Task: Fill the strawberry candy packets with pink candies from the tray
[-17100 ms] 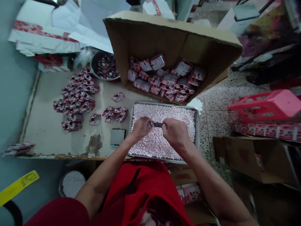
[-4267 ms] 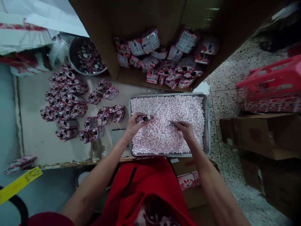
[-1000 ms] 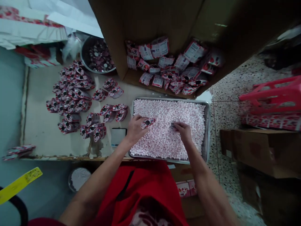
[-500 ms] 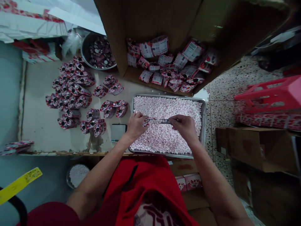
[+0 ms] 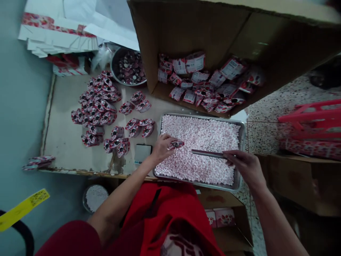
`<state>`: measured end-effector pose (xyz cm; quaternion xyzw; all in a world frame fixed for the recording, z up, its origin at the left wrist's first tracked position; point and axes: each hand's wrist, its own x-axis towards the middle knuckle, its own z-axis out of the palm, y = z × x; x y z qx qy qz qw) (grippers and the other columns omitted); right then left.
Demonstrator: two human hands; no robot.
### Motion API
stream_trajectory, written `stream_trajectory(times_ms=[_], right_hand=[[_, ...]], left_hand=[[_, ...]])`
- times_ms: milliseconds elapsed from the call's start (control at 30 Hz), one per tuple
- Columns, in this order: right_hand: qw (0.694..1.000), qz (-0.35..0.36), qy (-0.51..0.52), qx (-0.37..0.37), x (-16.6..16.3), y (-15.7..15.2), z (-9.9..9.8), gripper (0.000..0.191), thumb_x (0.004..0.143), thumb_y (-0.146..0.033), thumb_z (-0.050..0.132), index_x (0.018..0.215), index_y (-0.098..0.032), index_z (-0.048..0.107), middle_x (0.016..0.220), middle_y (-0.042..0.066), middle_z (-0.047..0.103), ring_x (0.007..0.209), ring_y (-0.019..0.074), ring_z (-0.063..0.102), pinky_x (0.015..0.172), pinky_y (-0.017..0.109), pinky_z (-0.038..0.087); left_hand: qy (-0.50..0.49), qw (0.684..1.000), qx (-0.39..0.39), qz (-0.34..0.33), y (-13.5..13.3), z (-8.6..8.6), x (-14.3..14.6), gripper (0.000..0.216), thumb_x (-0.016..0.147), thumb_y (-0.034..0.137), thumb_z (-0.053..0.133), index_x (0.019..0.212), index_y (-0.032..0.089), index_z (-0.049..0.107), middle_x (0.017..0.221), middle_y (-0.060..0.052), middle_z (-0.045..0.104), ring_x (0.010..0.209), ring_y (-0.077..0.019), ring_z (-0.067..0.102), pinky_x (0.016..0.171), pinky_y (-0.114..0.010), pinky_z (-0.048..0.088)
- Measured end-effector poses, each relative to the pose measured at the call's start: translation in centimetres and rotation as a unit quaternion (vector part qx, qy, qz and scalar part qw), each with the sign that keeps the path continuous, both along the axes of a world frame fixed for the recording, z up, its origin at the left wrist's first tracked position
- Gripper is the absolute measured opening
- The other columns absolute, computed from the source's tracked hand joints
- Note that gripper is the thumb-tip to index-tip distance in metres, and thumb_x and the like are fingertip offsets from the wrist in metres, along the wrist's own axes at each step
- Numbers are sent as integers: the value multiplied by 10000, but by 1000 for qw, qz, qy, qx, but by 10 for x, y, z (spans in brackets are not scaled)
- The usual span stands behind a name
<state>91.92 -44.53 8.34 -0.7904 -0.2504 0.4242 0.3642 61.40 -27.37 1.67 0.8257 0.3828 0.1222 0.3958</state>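
Observation:
My left hand (image 5: 162, 148) is closed on a small red-and-white printed pouch (image 5: 176, 144), held over the left part of a metal tray (image 5: 242, 138). The tray is spread with small pale pink pellets (image 5: 198, 129). In my right hand (image 5: 246, 165) is a long, narrow metal channel-shaped scoop (image 5: 207, 153), gripped by its right end. It lies nearly level above the pellets, its far end apart from the pouch. Whether pellets are in the scoop is too small to tell.
Many similar standing pouches (image 5: 99, 97) crowd the table's left. A small scale (image 5: 142, 153) sits beside the tray. Behind stand a metal bowl of round caps (image 5: 130, 67) and a large carton (image 5: 183, 21) with filled pouches. A red plastic stool (image 5: 314, 119) is at right.
My right hand has drawn the scoop rightward, away from the pouch, where its end met it before. My left hand still holds the pouch. The camera view has shifted.

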Motion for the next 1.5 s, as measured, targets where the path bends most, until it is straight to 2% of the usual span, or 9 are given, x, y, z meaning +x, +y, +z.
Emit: stream_trajectory(times_ms=[167, 333, 467, 633, 833, 967, 1100, 1267, 1500], right_hand=[[990, -121, 15, -75, 41, -87, -37, 439, 582, -531, 861, 828, -170, 813, 659, 72, 740, 543, 207, 678, 522, 279, 553], [980, -117, -80, -141, 78, -133, -72, 473, 584, -579, 823, 850, -188, 837, 651, 82, 743, 535, 231, 686, 465, 273, 501], [987, -133, 30, -81, 37, -81, -122, 540, 533, -616, 854, 808, -154, 821, 698, 90, 759, 529, 206, 664, 513, 293, 536], [980, -118, 153, -36, -53, 23, -160, 582, 550, -691, 827, 758, -149, 784, 529, 43, 665, 442, 154, 566, 450, 264, 454], [966, -119, 229, -17, -42, 24, -146, 541, 508, -618, 900, 733, -142, 778, 534, 25, 648, 463, 128, 550, 471, 249, 446], [957, -142, 255, -5, -15, 6, -115, 498, 540, -549, 933, 789, -137, 801, 602, 45, 692, 494, 123, 582, 491, 240, 469], [951, -177, 250, 40, 1, 15, -70, 443, 559, -487, 956, 813, -155, 807, 620, 43, 705, 498, 109, 588, 489, 222, 480], [965, -148, 203, 78, 19, 50, -23, 430, 558, -488, 955, 807, -171, 804, 653, 38, 722, 509, 104, 600, 487, 215, 509], [996, -33, 65, 55, 17, 72, 3, 428, 653, -523, 854, 831, -138, 799, 570, 18, 683, 471, 116, 583, 497, 239, 490]], left_hand=[[-42, 998, -44, -11, 16, 0, 5, 422, 713, 108, 757, 1119, 224, 763, 1058, -51, 690, 999, -208, 660, 928, -334, 543], [18, 994, 91, 53, 116, 13, 1, 411, 736, 197, 772, 1146, 197, 738, 1101, -58, 688, 1016, -221, 654, 936, -323, 531], [125, 975, 179, 41, 197, -3, -2, 332, 791, 228, 749, 1119, 172, 738, 1060, -83, 685, 961, -233, 642, 888, -321, 516], [229, 958, 172, 6, 207, -27, -5, 439, 753, 85, 690, 1189, 133, 681, 1040, -130, 680, 976, -301, 640, 873, -387, 510], [167, 957, 222, -83, 222, -30, 85, 623, 795, 41, 582, 1403, 178, 578, 1396, -142, 575, 1290, -321, 524, 1110, -433, 417], [170, 953, 210, -139, 251, -36, 148, 503, 769, 43, 629, 1260, 149, 670, 1303, -168, 626, 1273, -350, 517, 1123, -483, 386], [92, 976, 181, -82, 225, -19, 131, 397, 750, 106, 701, 1135, 195, 737, 1176, -101, 691, 1146, -293, 591, 1059, -437, 450], [-58, 993, -13, -105, 126, 10, 80, 385, 745, 170, 737, 1127, 216, 751, 1082, -43, 736, 987, -198, 686, 901, -290, 543], [-118, 986, -106, -50, 43, -5, 68, 419, 736, 90, 704, 1130, 226, 747, 1098, -57, 731, 1011, -201, 703, 904, -300, 565]])
